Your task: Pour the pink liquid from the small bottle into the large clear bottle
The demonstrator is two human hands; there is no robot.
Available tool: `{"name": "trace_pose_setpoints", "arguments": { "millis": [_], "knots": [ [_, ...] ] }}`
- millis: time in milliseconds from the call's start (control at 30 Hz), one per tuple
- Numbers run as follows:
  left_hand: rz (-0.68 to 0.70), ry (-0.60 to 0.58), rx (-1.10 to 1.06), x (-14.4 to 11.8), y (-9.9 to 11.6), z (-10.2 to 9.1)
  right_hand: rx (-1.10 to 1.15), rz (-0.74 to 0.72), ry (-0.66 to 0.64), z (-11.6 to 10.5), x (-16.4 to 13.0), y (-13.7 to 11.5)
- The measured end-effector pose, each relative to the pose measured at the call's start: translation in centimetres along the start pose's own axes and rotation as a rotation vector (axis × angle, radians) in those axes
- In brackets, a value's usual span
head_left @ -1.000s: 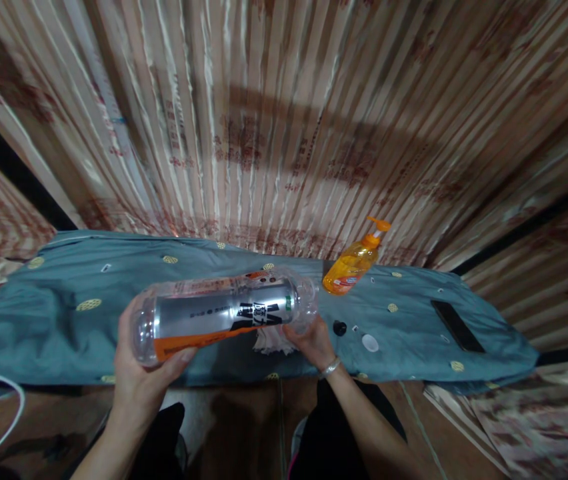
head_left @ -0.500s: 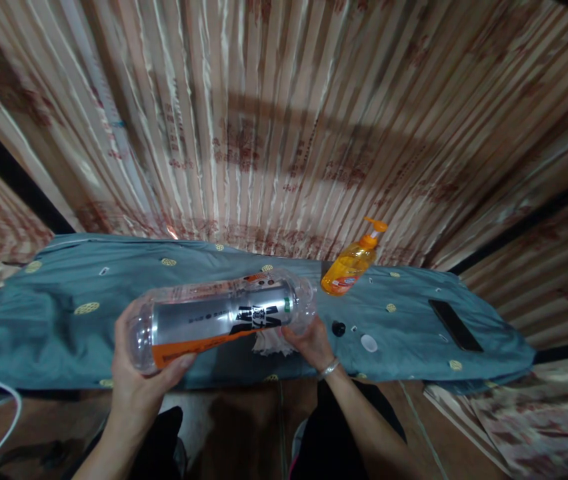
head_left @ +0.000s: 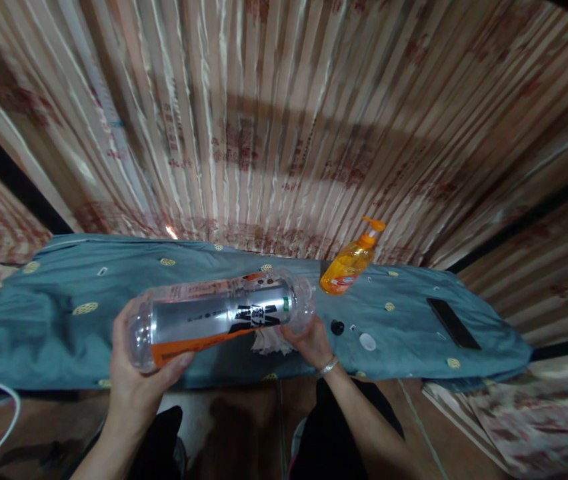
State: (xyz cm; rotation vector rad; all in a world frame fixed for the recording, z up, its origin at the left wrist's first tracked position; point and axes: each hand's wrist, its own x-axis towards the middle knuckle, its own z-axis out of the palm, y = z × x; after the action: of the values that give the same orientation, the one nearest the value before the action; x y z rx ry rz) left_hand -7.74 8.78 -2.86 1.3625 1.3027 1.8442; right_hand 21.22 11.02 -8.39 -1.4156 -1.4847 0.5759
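Observation:
A large clear plastic bottle (head_left: 219, 313) with a silver and orange label lies nearly level in the air above the cloth-covered surface. My left hand (head_left: 141, 377) is wrapped around its rounded left end. At the right end, my right hand (head_left: 310, 343), with a bracelet at the wrist, is closed under the bottle's narrowing part. A crumpled white tissue (head_left: 270, 342) sticks out from under the bottle beside my right fingers and seems to be held by them. The bottle partly hides those fingers.
An orange pump bottle (head_left: 348, 267) stands behind my right hand. To the right lie a small black cap (head_left: 337, 327), a white disc (head_left: 367, 342) and a dark phone (head_left: 453, 323) on the teal patterned cloth (head_left: 64, 340). Pleated curtains (head_left: 264, 133) hang behind; a white cable (head_left: 11, 393) curves at left.

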Motion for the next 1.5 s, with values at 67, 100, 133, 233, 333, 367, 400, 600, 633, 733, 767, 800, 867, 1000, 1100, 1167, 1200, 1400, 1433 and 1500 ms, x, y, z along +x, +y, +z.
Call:
{"name": "trace_pose_setpoints", "arguments": {
  "millis": [67, 100, 133, 233, 333, 367, 400, 600, 633, 733, 767, 800, 867, 1000, 1100, 1167, 1200, 1400, 1433, 1500],
  "knots": [
    [-0.001, 0.000, -0.005, 0.01, 0.02, 0.12, -0.001, 0.005, -0.003, -0.05, 0.04, -0.11],
    [-0.003, 0.001, -0.009, 0.01, 0.02, 0.19, -0.002, 0.010, -0.001, -0.05, 0.05, -0.18],
    [-0.008, 0.003, -0.016, 0.00, 0.03, 0.27, -0.003, 0.015, 0.002, -0.05, 0.07, -0.24],
    [-0.026, 0.023, -0.041, -0.02, 0.09, 0.46, -0.011, 0.018, 0.003, 0.02, 0.11, -0.39],
    [-0.038, 0.029, -0.036, -0.01, 0.30, 0.62, -0.008, 0.011, -0.003, 0.07, 0.12, -0.34],
    [-0.030, 0.027, -0.030, 0.01, 0.41, 0.68, -0.006, 0.012, -0.005, 0.08, 0.11, -0.28],
    [-0.019, 0.027, -0.029, 0.04, 0.52, 0.74, -0.007, 0.014, -0.006, 0.08, 0.10, -0.22],
    [-0.054, 0.049, -0.053, 0.08, 0.95, 0.99, -0.014, 0.000, 0.012, 0.04, 0.06, -0.31],
    [-0.054, 0.049, -0.051, 0.06, 0.92, 0.96, -0.014, -0.003, 0.014, 0.04, 0.07, -0.38],
    [-0.052, 0.033, -0.043, -0.03, 0.70, 0.78, -0.016, 0.017, 0.019, 0.03, 0.06, -0.45],
    [-0.055, 0.023, -0.040, -0.06, 0.62, 0.71, -0.014, 0.027, 0.018, 0.02, 0.05, -0.40],
    [-0.055, 0.016, -0.036, -0.08, 0.55, 0.65, -0.010, 0.038, 0.014, 0.02, 0.02, -0.34],
    [-0.054, 0.006, -0.023, -0.12, 0.50, 0.61, 0.000, 0.055, 0.001, -0.02, -0.03, -0.20],
    [-0.098, 0.016, -0.014, -0.10, 0.71, 0.77, 0.022, 0.037, -0.014, -0.15, -0.04, -0.28],
    [-0.097, 0.016, 0.000, -0.05, 0.79, 0.84, 0.012, 0.017, -0.008, -0.20, 0.05, -0.59],
    [-0.079, 0.021, -0.002, -0.04, 0.71, 0.81, -0.001, 0.023, 0.000, -0.18, 0.11, -0.70],
    [-0.088, 0.027, -0.003, -0.04, 0.64, 0.78, -0.006, 0.023, 0.000, -0.17, 0.12, -0.70],
    [-0.111, 0.016, -0.038, -0.02, 0.19, 0.62, -0.031, 0.028, -0.004, -0.21, 0.07, -0.59],
    [-0.099, 0.013, -0.043, -0.02, 0.18, 0.64, -0.029, 0.030, -0.003, -0.23, 0.08, -0.63],
    [-0.090, 0.013, -0.049, -0.01, 0.25, 0.72, -0.020, 0.026, -0.005, -0.22, 0.09, -0.69]
  ]
}}
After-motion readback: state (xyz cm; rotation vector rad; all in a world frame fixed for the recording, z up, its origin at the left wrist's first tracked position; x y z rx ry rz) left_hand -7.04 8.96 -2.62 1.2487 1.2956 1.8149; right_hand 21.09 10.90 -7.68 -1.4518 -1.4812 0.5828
